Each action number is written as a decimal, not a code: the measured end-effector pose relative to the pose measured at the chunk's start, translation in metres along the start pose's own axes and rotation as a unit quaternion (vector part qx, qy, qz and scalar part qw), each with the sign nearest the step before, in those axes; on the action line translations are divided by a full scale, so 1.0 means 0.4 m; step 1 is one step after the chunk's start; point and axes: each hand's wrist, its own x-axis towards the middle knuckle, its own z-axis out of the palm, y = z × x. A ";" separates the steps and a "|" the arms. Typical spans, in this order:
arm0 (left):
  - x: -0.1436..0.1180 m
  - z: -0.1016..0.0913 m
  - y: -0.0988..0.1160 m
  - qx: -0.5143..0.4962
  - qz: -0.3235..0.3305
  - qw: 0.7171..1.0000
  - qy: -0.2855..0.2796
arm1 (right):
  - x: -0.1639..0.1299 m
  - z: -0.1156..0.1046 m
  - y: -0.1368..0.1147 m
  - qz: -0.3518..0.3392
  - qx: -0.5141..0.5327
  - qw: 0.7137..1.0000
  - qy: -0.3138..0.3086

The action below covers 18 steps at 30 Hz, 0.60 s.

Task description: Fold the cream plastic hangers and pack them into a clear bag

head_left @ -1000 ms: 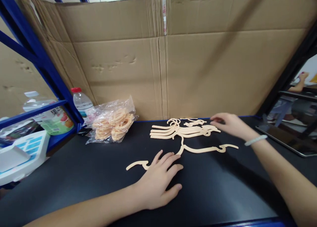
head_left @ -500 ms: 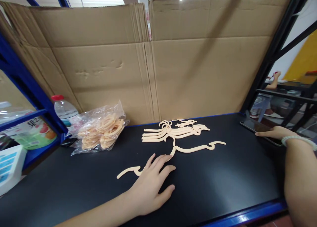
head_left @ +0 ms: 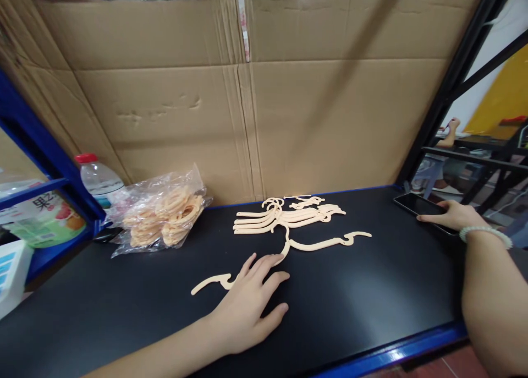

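My left hand lies palm down with its fingers spread over a cream plastic folding hanger. It covers much of the hanger's left arm; the hook and right arm show beyond the fingertips. On the right, my right hand reaches across a black smartphone, thumb along the near edge and fingers over its screen. The phone lies flat on the black tabletop. Several more cream hangers lie side by side just behind the first one, their hooks overlapping.
A clear bag of cream plastic parts sits at the left back, beside a red-capped bottle. Cardboard walls off the back. A white device stands at the left edge. Another person's hand shows beyond the rack.
My right hand has shifted slightly on the phone, which now lies flat and shows more plainly. My left hand stays spread over the hanger. The view has moved a little.
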 end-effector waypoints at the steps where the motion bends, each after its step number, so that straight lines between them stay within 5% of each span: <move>1: 0.000 0.000 -0.001 -0.002 0.001 1.000 0.002 | -0.006 -0.011 -0.015 0.030 -0.031 0.999 -0.032; 3: -0.001 0.000 -0.002 -0.006 0.004 1.000 0.007 | -0.020 -0.032 -0.049 0.085 -0.082 0.990 -0.071; 7: 0.001 0.000 -0.002 -0.005 0.010 1.000 0.012 | -0.042 -0.052 -0.088 0.090 -0.102 0.988 -0.077; 18: -0.001 0.002 0.000 0.064 0.009 0.998 0.001 | -0.048 -0.030 -0.084 0.142 -0.163 0.970 -0.107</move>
